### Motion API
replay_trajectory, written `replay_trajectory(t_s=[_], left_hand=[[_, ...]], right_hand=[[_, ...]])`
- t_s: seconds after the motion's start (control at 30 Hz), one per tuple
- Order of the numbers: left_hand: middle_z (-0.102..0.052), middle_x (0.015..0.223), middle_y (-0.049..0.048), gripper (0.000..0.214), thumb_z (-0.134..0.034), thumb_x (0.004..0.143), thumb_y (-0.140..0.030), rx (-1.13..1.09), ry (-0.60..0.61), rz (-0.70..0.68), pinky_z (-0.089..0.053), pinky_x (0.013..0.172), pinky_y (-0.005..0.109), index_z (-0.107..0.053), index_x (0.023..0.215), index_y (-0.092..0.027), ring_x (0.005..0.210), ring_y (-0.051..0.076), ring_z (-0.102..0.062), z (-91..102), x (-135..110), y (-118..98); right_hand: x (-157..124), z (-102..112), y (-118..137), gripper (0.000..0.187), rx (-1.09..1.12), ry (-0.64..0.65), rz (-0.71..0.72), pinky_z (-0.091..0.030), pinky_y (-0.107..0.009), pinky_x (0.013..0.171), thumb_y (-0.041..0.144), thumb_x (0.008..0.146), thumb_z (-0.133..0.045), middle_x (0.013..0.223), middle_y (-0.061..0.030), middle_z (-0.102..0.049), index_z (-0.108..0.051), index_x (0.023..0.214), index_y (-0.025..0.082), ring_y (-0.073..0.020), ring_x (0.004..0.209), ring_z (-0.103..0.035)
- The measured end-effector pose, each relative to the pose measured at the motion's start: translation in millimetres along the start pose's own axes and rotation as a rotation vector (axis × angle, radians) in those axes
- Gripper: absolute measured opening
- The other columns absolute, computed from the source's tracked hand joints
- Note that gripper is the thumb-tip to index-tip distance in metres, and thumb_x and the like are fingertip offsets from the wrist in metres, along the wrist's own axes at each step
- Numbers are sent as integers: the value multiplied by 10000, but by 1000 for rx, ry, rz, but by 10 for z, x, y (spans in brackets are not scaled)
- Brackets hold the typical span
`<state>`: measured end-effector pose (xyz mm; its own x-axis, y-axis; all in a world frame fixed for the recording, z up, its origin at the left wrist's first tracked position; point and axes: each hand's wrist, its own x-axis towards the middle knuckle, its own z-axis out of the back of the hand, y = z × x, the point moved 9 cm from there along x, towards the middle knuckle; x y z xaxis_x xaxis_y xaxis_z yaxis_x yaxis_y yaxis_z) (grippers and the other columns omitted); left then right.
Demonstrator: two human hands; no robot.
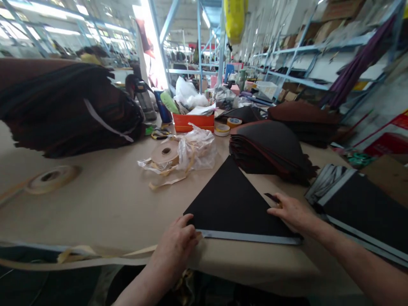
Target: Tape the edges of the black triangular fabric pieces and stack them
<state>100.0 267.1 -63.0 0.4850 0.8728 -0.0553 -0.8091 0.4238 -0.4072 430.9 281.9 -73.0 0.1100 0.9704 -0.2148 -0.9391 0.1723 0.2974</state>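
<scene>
Tabletop (111,208) carried a black panel (229,199), lower centre of the frame. Left hand (181,238) pinched its corner; right hand (293,213) gripped a dark tool (270,196), tip best kept off the panel.

Directly ahead of me, an orange box (193,123) holds a plastic bag (191,94) and paper (201,110). To its left I see scissors (161,134) and a blue cup (163,108). Overhead: a yellow bag (235,20). To my right: purple cloth (363,63), beside shelving (321,47).
</scene>
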Motion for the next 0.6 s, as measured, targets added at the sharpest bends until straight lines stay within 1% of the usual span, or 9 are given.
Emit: replay_trajectory(t_s=[0.07,0.13,0.23,0.3,0.33,0.4,0.47,0.53,0.6], left_hand=[[-501,1242,118,146,-531,834,-77,1,12,-8,-414,970,463,-621,743,-147,1143,279,-470,-4,4,-33],[-512,1220,109,153,-520,837,-85,-16,23,-15,-431,947,439,-615,737,-151,1120,269,-482,-16,-12,-66],[-502,1231,97,145,-515,809,-80,-57,51,-14,-421,937,446,-604,726,-158,1123,280,-468,-88,-61,-117],[-491,1243,90,136,-501,810,-102,-111,65,-41,-399,937,464,-595,733,-163,1124,291,-454,-152,-94,-201],[-499,1228,85,138,-485,819,-119,-154,68,-79,-395,928,458,-585,736,-165,1107,286,-459,-179,-107,-277],[-538,1140,66,153,-443,840,-151,-259,81,-177,-399,891,405,-553,735,-170,1030,251,-486,-229,-123,-476],[-569,992,40,150,-420,842,-167,-366,109,-236,-399,824,328,-508,720,-170,920,206,-502,-281,-114,-659],[-563,863,19,134,-424,832,-188,-456,159,-204,-385,739,272,-473,709,-169,813,171,-497,-357,-71,-760],[-531,746,2,158,-433,835,-243,-546,217,-116,-355,636,240,-458,698,-168,691,141,-463,-433,-12,-795]], right_hand=[[24,-29,13,336,-26,36,18,-391,-290,695,400,764,-559,907,-102,-658,-628,971,145,-233,846,-598],[-12,-75,25,240,-3,86,61,-368,-268,644,357,762,-539,820,-77,-650,-631,837,148,-200,766,-588],[-204,-181,-63,183,80,195,95,-340,-240,586,290,745,-506,750,-46,-636,-618,759,146,-157,683,-564],[-417,-248,-199,166,103,258,96,-323,-232,558,262,732,-489,715,-30,-623,-608,731,146,-143,650,-546],[-540,-272,-292,160,102,278,83,-318,-231,548,253,725,-482,698,-24,-614,-602,716,147,-141,638,-538],[-804,-300,-501,157,101,297,41,-329,-227,548,244,713,-477,698,-20,-611,-603,706,150,-145,646,-538],[-1061,-305,-731,151,92,288,-29,-356,-226,553,236,685,-487,686,-25,-616,-612,684,152,-160,654,-554],[-1281,-299,-928,146,93,273,-87,-400,-226,567,236,656,-511,682,-36,-635,-634,664,157,-180,672,-585],[-1422,-235,-1065,140,112,216,-114,-449,-221,586,257,635,-562,710,-44,-666,-671,669,175,-197,698,-618]])
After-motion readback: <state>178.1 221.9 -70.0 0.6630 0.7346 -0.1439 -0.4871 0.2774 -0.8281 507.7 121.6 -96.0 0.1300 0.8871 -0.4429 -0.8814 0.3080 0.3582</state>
